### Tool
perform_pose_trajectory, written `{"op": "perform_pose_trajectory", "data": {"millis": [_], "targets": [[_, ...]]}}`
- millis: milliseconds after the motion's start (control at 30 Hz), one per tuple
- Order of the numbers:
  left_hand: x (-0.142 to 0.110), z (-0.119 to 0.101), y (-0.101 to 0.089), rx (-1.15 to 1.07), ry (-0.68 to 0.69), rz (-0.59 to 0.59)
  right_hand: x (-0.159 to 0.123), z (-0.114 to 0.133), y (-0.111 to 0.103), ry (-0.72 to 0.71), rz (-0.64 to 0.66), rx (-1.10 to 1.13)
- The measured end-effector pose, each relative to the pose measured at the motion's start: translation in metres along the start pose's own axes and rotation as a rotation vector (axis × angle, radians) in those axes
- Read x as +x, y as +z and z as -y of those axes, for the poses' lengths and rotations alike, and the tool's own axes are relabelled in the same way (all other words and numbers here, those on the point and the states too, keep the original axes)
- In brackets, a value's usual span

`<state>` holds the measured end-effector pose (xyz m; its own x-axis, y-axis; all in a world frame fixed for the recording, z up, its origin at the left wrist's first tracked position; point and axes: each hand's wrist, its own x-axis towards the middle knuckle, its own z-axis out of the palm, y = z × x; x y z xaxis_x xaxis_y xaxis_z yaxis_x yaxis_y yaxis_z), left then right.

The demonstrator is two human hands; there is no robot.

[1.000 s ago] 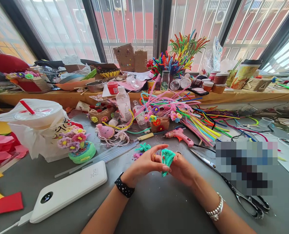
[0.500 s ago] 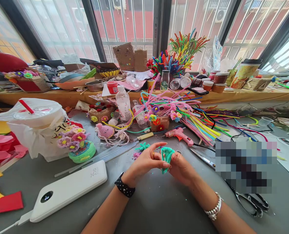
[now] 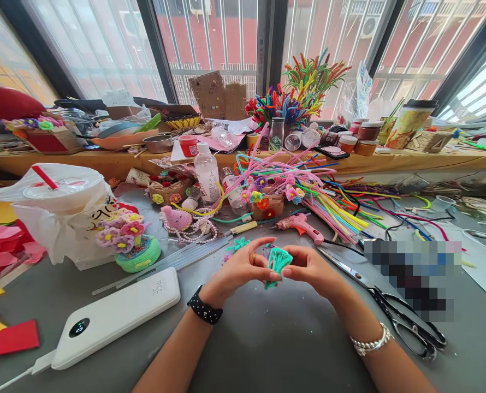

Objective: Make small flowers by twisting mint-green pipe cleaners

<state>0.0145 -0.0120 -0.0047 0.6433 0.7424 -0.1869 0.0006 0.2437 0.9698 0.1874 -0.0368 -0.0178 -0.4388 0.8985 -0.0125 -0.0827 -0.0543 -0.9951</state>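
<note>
Between my two hands is a small teal piece of bent fuzzy pipe cleaner (image 3: 280,258), fanned out at its upper end. My left hand (image 3: 241,271) pinches it from the left near its narrow lower part, with the index finger raised above it. On the other side, my right hand (image 3: 312,268) grips its lower right edge between thumb and fingers. Just behind my left hand lies a teal pipe-cleaner flower (image 3: 238,244) on the table. A pink glue gun (image 3: 301,226) rests beyond my right hand.
Large scissors (image 3: 407,316) lie right of my right forearm. A white power bank (image 3: 116,316) is at the left, near a green-based flower ornament (image 3: 138,254). Clear glue sticks (image 3: 194,255) lie behind my left hand. Loose coloured pipe cleaners (image 3: 337,210) spread over the back right.
The teal piece has been turned so its fanned face shows more broadly. My right hand has shifted slightly right and its fingers have moved round to the piece's right edge.
</note>
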Motion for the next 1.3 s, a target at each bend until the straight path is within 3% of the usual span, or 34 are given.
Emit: {"op": "perform_pose_trajectory", "data": {"millis": [100, 233, 367, 700, 833, 1133, 1300], "targets": [[0.003, 0.005, -0.001, 0.112, 0.056, -0.119, 0.002, -0.001, 0.004, -0.016, -0.137, -0.195], [0.007, 0.015, 0.001, 0.232, 0.107, -0.187, 0.005, -0.005, 0.007, -0.098, -0.296, -0.443], [0.009, 0.019, 0.003, 0.263, 0.136, -0.221, 0.007, -0.010, 0.009, -0.156, -0.346, -0.571], [0.007, 0.018, -0.004, 0.370, 0.100, -0.149, 0.005, -0.005, -0.001, -0.021, -0.126, -0.446], [0.008, 0.017, -0.002, 0.469, 0.126, -0.186, 0.007, -0.006, 0.001, -0.065, -0.185, -0.461], [0.003, 0.010, 0.007, 0.992, 0.392, -0.564, 0.013, -0.020, 0.002, -0.101, -0.434, -0.413], [0.006, 0.017, 0.013, 0.882, 0.341, -0.513, 0.015, -0.021, 0.004, -0.087, -0.508, -0.294]]}}
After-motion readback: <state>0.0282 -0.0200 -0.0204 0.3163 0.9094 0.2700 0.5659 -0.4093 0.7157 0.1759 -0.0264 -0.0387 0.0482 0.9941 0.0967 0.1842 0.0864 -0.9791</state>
